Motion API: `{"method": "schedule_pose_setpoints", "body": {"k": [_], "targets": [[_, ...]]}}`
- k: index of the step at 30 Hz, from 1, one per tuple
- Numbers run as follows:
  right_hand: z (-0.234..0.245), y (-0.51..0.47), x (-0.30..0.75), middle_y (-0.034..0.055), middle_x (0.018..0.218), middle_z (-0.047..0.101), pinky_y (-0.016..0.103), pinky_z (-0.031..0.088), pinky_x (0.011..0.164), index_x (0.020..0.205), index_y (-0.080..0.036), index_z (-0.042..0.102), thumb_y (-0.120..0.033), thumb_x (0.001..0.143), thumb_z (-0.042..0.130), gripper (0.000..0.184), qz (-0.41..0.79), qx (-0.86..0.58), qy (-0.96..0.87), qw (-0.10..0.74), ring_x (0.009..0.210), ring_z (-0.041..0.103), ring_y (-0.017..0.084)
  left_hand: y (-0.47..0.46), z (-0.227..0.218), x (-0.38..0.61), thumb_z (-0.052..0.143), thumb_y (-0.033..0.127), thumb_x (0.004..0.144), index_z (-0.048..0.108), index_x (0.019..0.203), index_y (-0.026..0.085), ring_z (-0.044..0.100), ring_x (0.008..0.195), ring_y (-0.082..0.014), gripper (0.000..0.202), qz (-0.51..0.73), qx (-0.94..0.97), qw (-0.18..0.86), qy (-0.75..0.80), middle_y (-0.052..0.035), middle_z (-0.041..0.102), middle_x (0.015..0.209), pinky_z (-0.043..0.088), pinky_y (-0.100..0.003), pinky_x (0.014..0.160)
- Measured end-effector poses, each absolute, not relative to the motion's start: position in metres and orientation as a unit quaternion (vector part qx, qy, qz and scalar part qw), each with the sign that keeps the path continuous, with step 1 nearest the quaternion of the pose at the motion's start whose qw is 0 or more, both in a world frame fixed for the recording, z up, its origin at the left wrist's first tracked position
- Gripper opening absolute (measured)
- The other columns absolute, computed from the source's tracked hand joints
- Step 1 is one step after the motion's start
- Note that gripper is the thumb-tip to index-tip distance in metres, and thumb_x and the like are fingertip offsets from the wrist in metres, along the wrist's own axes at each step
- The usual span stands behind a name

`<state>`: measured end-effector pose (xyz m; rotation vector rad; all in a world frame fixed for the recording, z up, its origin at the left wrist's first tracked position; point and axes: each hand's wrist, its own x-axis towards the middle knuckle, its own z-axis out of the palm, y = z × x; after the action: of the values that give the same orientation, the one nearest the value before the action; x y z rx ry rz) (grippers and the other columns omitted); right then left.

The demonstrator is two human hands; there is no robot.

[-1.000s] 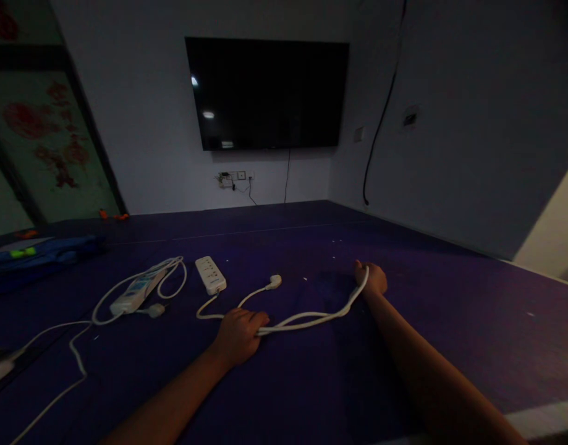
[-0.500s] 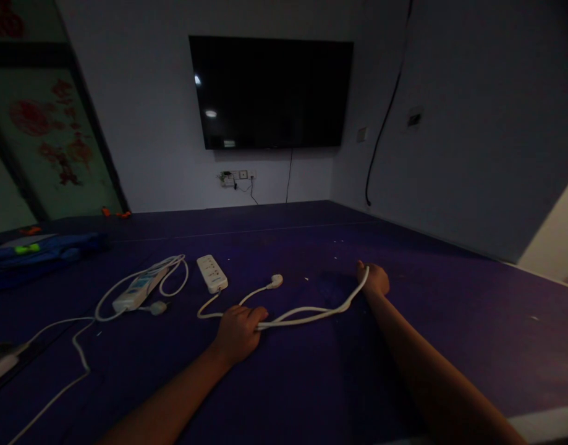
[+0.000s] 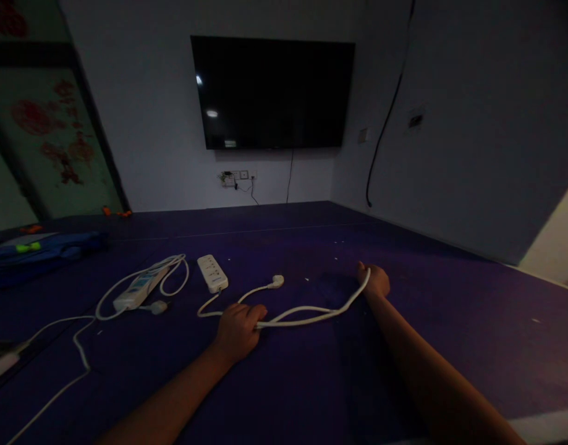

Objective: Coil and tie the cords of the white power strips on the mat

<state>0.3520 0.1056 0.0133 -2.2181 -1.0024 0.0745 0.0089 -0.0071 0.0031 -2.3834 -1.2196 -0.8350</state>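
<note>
A doubled white power cord (image 3: 306, 321) stretches between my two hands, low over the purple surface. My left hand (image 3: 240, 330) is closed around it near the middle, and my right hand (image 3: 375, 281) is closed around its looped end on the right. Beyond my left hand lies a white power strip (image 3: 212, 274), whose cord runs under that hand. The white plug (image 3: 277, 282) of this cord rests on the surface between my hands, farther off. The fingertips of both hands are partly hidden.
A second power strip (image 3: 139, 288) with a coiled cord and its plug (image 3: 159, 307) lies at left. Another white cord (image 3: 82, 352) runs to the left edge. Blue cloth (image 3: 65, 246) lies far left. A television (image 3: 274, 93) hangs on the back wall above outlets (image 3: 243, 175).
Both hands keep their hold on the cord in nearly the same place. The two strands have shifted slightly closer together near my right hand.
</note>
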Motion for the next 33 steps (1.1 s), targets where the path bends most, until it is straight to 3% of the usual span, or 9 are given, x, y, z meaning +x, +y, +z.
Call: {"method": "schedule_pose_setpoints", "body": {"k": [33], "targets": [[0.0152, 0.1041, 0.3499, 0.0163, 0.088, 0.065, 0.03, 0.045, 0.065, 0.087, -0.015, 0.069, -0.04, 0.083, 0.043, 0.036, 0.021, -0.851, -0.391, 0.349, 0.086, 0.06, 0.026, -0.0068, 0.003, 0.008, 0.048, 0.012, 0.074, 0.059, 0.086, 0.02, 0.061, 0.064, -0.0175, 0.017, -0.256, -0.857, 0.15, -0.421, -0.0016, 0.066, 0.068, 0.041, -0.029, 0.061]]}}
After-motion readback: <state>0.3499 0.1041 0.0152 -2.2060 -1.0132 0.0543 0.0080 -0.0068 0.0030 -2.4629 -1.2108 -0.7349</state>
